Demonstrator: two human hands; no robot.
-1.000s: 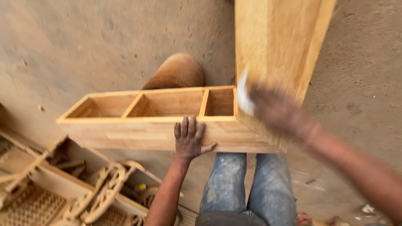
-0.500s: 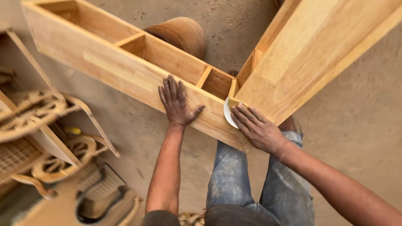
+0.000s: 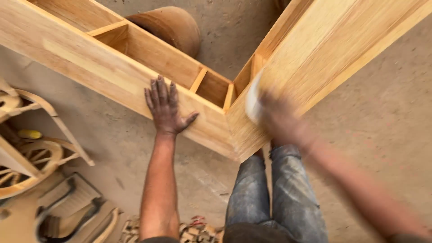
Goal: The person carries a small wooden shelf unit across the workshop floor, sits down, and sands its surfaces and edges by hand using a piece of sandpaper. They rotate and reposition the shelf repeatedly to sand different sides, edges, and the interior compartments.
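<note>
The wooden shelf frame (image 3: 135, 76) lies on its side above the dusty floor (image 3: 382, 126), w/ open compartments facing up and a second long panel (image 3: 324, 54) joining it at the corner, near the middle of the view. The left hand (image 3: 165, 108) lies flat on the front board, fingers spread, palm pressing the wood, gripping nothing. The right hand (image 3: 279, 119) is blurred, on the corner of the panel, and it holds a small white pad (image 3: 253, 101), maybe sandpaper; how tight the fingers close I cannot tell. Below are the person's jeans (image 3: 274, 198). At left on the floor stand curved wooden chair parts (image 3: 31, 157).
</note>
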